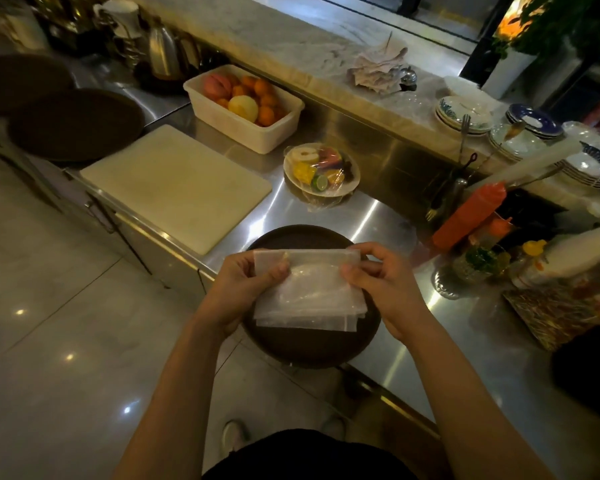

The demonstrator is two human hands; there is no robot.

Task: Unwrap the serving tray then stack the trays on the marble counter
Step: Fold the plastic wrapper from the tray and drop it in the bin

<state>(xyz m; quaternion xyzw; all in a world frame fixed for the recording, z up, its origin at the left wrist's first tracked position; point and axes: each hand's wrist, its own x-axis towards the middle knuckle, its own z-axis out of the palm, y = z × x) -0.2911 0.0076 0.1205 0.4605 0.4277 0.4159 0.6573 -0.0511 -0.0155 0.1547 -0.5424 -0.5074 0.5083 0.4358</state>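
A round dark serving tray (305, 344) lies at the front edge of the steel counter, partly overhanging it. Above it I hold a folded sheet of clear plastic wrap (309, 292) with both hands. My left hand (246, 289) pinches its upper left edge. My right hand (378, 285) pinches its upper right corner. Two more round dark trays lie at the far left: one (77, 124) beside the cutting board, and another (21, 83) behind it, partly covered. The marble counter (291, 39) runs along the back, raised above the steel one.
A white cutting board (174, 185) lies left of the near tray. Behind stand a tub of fruit (246, 109) and a wrapped fruit plate (321, 174). Sauce bottles (468, 216) and stacked plates (465, 116) crowd the right. Crumpled paper (378, 69) sits on the marble.
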